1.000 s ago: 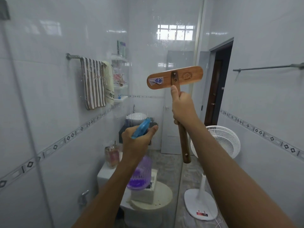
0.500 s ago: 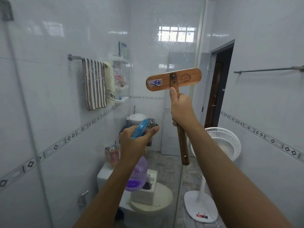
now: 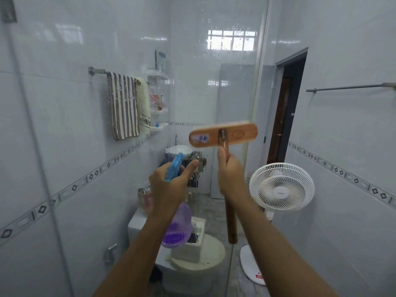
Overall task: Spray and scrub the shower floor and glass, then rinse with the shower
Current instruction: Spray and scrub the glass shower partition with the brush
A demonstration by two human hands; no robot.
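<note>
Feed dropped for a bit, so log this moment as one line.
phase: scrubbing glass | left hand: holds spray bottle | right hand: holds wooden brush against glass | glass: wet drips

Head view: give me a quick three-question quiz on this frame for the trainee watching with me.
1. True or false: the left hand holds a spray bottle with a blue trigger head and purple liquid.
2. Multiple choice: the wooden brush in the right hand has its head A) level with the window, B) above the left hand, below the window, C) down by the toilet lid.
3. Fill in: a white ____ stands on the floor at the right, beyond the glass panel.

Key
1. True.
2. B.
3. Fan.
</note>
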